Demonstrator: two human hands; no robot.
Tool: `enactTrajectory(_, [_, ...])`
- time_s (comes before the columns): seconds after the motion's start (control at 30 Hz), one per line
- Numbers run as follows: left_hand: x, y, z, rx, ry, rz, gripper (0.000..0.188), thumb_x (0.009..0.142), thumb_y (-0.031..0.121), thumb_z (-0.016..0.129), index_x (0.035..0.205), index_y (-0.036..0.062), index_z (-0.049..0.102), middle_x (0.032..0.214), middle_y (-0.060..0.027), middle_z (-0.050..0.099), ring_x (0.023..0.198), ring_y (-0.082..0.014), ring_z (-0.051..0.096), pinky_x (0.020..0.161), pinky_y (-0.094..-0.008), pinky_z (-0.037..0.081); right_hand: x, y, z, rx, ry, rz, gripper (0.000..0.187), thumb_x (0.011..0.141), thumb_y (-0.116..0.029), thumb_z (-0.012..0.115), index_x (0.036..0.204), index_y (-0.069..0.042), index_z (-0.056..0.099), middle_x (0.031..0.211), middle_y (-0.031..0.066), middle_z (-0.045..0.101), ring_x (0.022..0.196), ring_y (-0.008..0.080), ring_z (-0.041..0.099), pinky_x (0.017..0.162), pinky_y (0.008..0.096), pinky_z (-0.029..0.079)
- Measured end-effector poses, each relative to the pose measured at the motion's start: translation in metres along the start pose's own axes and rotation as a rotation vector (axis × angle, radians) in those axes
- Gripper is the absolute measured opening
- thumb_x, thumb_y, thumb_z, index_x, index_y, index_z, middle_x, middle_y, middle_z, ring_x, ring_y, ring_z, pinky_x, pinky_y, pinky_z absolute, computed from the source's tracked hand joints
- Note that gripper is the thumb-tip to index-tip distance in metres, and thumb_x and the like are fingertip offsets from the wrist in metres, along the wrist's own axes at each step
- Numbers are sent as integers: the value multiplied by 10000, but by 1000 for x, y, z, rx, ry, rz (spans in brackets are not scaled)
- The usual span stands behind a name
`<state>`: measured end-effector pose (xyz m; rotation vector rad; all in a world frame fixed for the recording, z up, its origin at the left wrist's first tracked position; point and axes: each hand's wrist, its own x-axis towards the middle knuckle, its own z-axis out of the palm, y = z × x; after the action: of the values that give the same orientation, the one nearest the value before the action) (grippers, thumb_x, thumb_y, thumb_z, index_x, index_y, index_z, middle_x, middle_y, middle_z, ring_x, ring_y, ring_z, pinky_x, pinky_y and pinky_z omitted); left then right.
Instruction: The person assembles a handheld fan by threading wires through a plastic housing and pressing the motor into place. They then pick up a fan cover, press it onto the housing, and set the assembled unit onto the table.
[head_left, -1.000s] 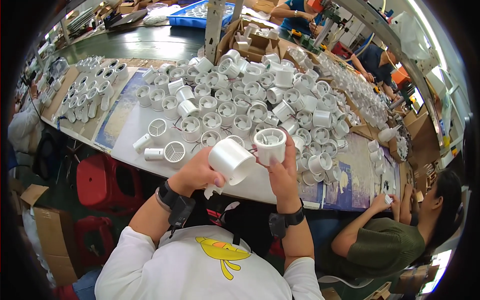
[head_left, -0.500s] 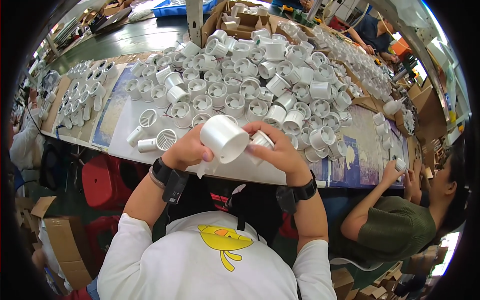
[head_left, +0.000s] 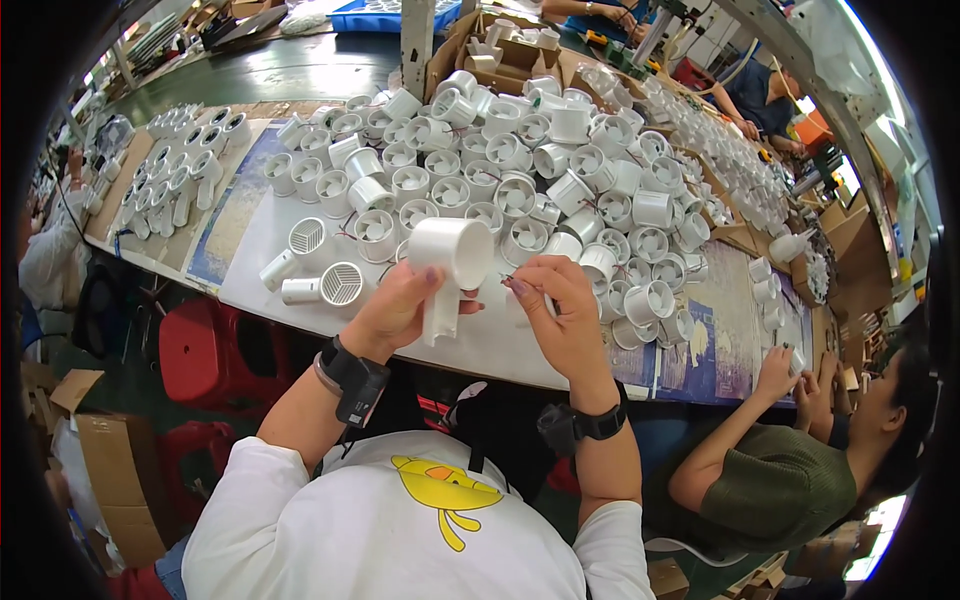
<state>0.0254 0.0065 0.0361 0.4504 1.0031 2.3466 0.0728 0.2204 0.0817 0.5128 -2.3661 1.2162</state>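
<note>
My left hand (head_left: 398, 305) is wrapped round a white plastic housing (head_left: 440, 250), a round cup with an open, channel-shaped handle pointing down. The handle's lower end looks notched. Just right of it, my right hand (head_left: 558, 305) pinches the ends of thin dark wires (head_left: 507, 280) between thumb and forefinger. Whether a fan sits inside the cup cannot be seen. Beyond my hands lies a large heap of white round fan units (head_left: 515, 195), many with thin wires. Two white housings with slatted round faces (head_left: 342, 284) lie left of my left hand.
Rows of white handled housings (head_left: 170, 185) stand at the table's left. A cardboard box (head_left: 510, 60) with white parts is behind the heap. At right, a person in a green top (head_left: 770, 470) handles a white part. A red stool (head_left: 215, 350) stands left, below the table.
The white fan unit that my right hand held is no longer seen there; that hand now pinches wires. The housing has been turned so its handle points down toward me.
</note>
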Motion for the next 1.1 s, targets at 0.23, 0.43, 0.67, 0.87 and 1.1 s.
enactTrajectory(0.23, [7, -3, 8, -2, -3, -12, 504, 907, 298, 648, 1297, 34, 469, 1133, -93, 597, 1020, -204, 613, 877, -393, 537, -2, 7, 3, 249, 13, 107, 107, 864, -43, 665, 969, -27, 675, 873, 27, 637, 846, 124, 555, 753, 259, 438])
enactTrajectory(0.43, [12, 0, 4, -96, -116, -71, 429, 942, 258, 596, 1292, 43, 471, 1107, -85, 597, 984, -189, 603, 859, -395, 536, 0, 2, -1, 305, 9, 236, 139, 845, -35, 686, 984, -33, 685, 879, 22, 637, 805, 96, 566, 731, 252, 449])
enactTrajectory(0.67, [8, -8, -1, -46, -174, 2, 453, 949, 324, 579, 1308, 73, 461, 1120, -80, 584, 951, -184, 597, 841, -407, 539, 6, -19, 2, 240, -14, 241, 119, 851, -48, 681, 969, -28, 679, 870, 25, 636, 811, 101, 575, 734, 257, 453])
enactTrajectory(0.87, [14, -10, -6, 4, -211, 12, 518, 925, 384, 598, 1321, 85, 451, 1147, -60, 573, 979, -186, 585, 819, -401, 543, 9, -25, 1, 72, 26, 87, 90, 850, -52, 672, 939, -41, 676, 845, 58, 625, 789, 171, 581, 719, 279, 454])
enactTrajectory(1.1, [14, -17, -6, 38, -182, 75, 565, 910, 418, 606, 1346, 99, 442, 1166, -35, 571, 1005, -154, 569, 777, -349, 536, 5, -25, 13, -240, 159, -135, 134, 798, -46, 701, 927, -72, 680, 968, 80, 601, 854, 252, 543, 724, 327, 443])
